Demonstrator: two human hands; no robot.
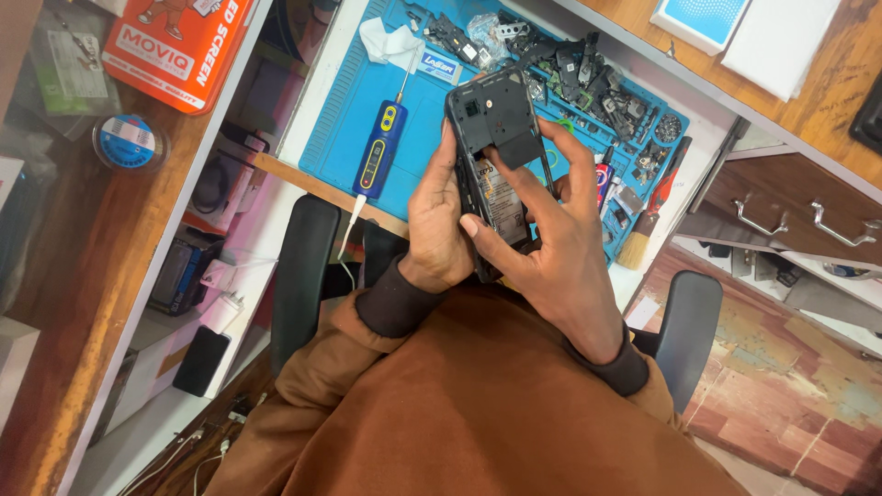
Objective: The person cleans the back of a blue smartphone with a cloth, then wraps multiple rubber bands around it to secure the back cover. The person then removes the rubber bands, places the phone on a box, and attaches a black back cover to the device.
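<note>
Item: blue work mat point(335, 138) on the white bench beyond both hands, bearing a blue-and-yellow electric screwdriver point(379, 147) just past the left hand and a heap of dark loose phone parts point(588, 83) beyond the right hand. Opened phone point(496, 165), back cover off, battery and black inner plates exposed, clamped upright between the hands: left hand point(436, 225) grips its left edge, right hand point(551, 239) wraps the right edge. Step judged: internal inspection or part seating; thumb and fingertips press the lower board, calling for light, steady pressure.
</note>
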